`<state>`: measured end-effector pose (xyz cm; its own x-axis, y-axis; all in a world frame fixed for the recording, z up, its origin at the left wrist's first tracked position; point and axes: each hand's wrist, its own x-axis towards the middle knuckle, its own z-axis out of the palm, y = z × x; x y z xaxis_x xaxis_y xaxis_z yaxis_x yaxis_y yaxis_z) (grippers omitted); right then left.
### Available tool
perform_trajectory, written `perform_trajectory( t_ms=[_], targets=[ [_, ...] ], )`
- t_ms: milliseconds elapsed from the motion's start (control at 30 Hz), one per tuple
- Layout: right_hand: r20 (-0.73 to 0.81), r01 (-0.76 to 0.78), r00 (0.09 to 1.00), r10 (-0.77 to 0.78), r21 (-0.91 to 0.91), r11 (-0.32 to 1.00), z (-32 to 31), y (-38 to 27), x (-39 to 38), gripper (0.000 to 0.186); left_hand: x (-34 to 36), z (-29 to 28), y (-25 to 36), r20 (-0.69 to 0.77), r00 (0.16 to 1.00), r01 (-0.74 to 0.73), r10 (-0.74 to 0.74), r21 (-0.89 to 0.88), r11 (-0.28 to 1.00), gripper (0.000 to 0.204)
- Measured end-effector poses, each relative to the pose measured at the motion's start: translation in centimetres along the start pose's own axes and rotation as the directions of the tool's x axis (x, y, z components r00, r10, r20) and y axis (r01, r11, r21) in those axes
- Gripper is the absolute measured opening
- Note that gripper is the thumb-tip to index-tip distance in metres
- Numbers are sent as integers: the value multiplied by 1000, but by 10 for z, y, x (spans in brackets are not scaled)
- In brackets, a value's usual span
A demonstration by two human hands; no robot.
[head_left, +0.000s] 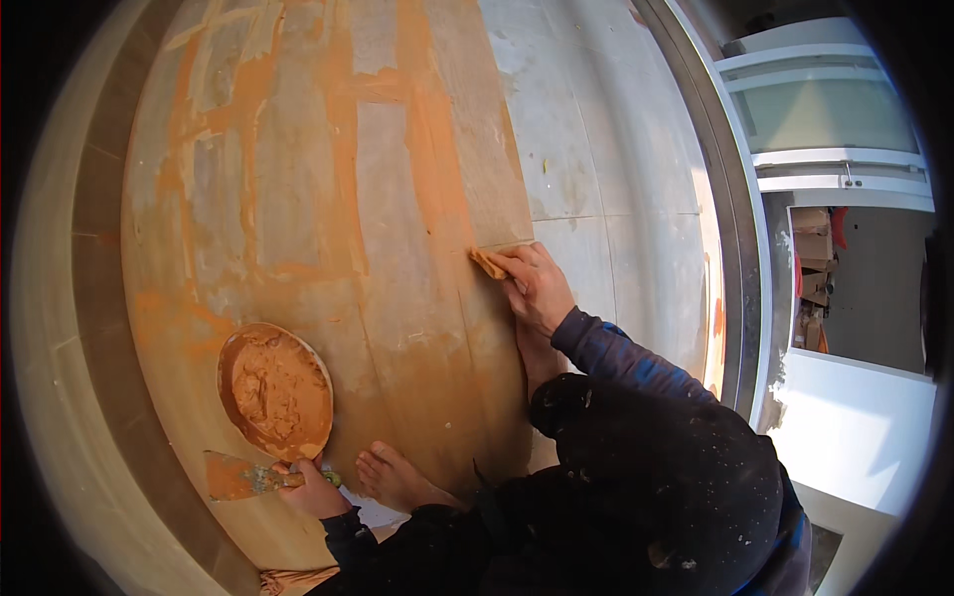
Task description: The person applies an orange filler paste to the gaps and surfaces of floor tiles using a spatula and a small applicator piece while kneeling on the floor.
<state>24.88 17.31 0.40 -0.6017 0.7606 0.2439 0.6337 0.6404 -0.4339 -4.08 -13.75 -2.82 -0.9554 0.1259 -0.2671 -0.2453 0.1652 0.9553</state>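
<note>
So, scraper [237, 478] in left hand [317, 493], orange-smeared tool [486, 262] in right hand [544, 292].

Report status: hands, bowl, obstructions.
Left hand gripping trowel at bowl. Right hand holding orange-coated tool at floor. Bowl holds orange paste. Bare foot near bowl.

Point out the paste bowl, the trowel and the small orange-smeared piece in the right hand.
Paste bowl [228, 385]: head view, inner wall on its left side.
Trowel [236, 478]: head view, middle of the blade.
Orange-smeared piece [487, 263]: head view, its exposed orange part.
</note>
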Motion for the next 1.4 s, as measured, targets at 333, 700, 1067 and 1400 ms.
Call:
perform_trajectory(
  t_ms=[333,700,1067,1400],
  targets=[
    [48,-111,993,110,32,993,4,-41,-27,41,-1,-22,30,187,971,117,-147,161,980,38],
    [192,-440,853,485,764,472,5,-42,-93,29,5,36,113,904,419,-718,87,271,641,22],
    [140,-448,713,687,845,292,-26,27,-122,31,-62,315,67,968,-136,-989,-211,-119,93,22],
    [126,-453,688,714,844,288,-35,54,-134,33,-70,338,76,939,-165,-966,-301,-216,-144,22]
  ],
)
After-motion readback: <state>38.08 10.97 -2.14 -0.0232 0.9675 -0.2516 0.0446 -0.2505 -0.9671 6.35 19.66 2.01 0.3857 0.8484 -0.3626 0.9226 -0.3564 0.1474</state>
